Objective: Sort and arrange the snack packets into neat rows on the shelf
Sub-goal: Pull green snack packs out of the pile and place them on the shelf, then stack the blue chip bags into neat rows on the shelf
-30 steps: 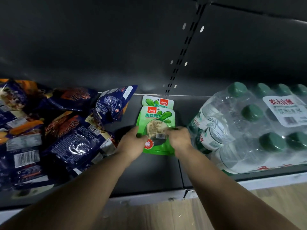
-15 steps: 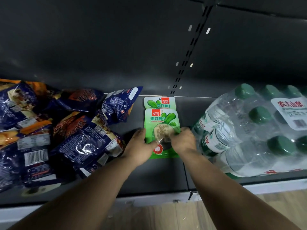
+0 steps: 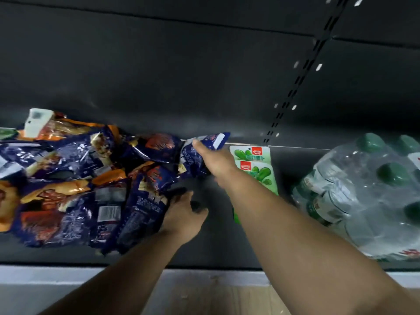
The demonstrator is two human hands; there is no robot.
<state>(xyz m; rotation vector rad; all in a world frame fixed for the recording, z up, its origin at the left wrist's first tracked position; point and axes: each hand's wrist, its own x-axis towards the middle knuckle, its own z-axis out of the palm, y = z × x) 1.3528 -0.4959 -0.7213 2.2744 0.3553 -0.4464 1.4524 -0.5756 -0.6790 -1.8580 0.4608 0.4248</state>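
A heap of blue and orange snack packets (image 3: 68, 178) lies jumbled on the left of the dark shelf (image 3: 218, 242). My right hand (image 3: 216, 161) reaches to the back and holds a small blue packet (image 3: 211, 140) that leans at the heap's right end, with one finger stretched along it. My left hand (image 3: 184, 215) is lower, its fingers against the right edge of a blue packet (image 3: 141, 208) and its thumb spread apart. Two green packets (image 3: 261, 173) lie one behind the other just right of my right hand, partly hidden by my forearm.
A shrink-wrapped pack of green-capped water bottles (image 3: 363, 189) fills the shelf's right side. A slotted upright (image 3: 293, 92) runs up the dark back panel. The shelf's pale front edge (image 3: 216, 278) is below, with wooden floor under it.
Both hands have let go of the green packet and moved left. My right hand now holds the small blue packet at the back, my left hand is at the heap. The view has shifted left.
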